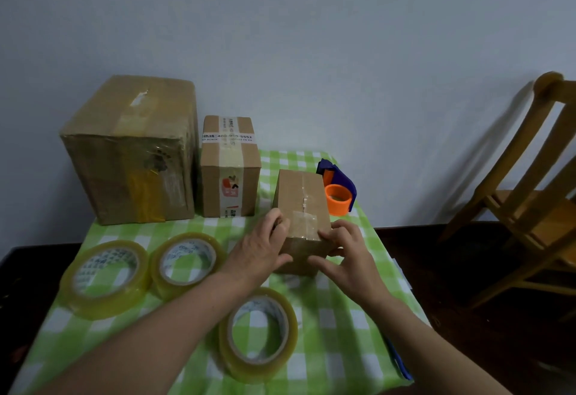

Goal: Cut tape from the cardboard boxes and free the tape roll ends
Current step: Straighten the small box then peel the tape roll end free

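A small cardboard box (300, 198) with clear tape along its top seam stands on the green checked tablecloth. My left hand (263, 248) grips its left side and near corner. My right hand (346, 254) holds its right near corner, fingers curled on the front face. Behind it, a medium taped box (230, 167) with a printed label and a large taped box (134, 151) stand against the wall. Three rolls of clear yellowish tape lie flat: one at far left (104, 277), one beside it (187, 263), one nearest me (258, 335).
An orange and blue tape dispenser (338, 190) sits right behind the small box. The green checked tablecloth (343, 332) covers a small table with dark floor on both sides. A wooden chair (530, 195) stands at the right. A grey wall rises behind.
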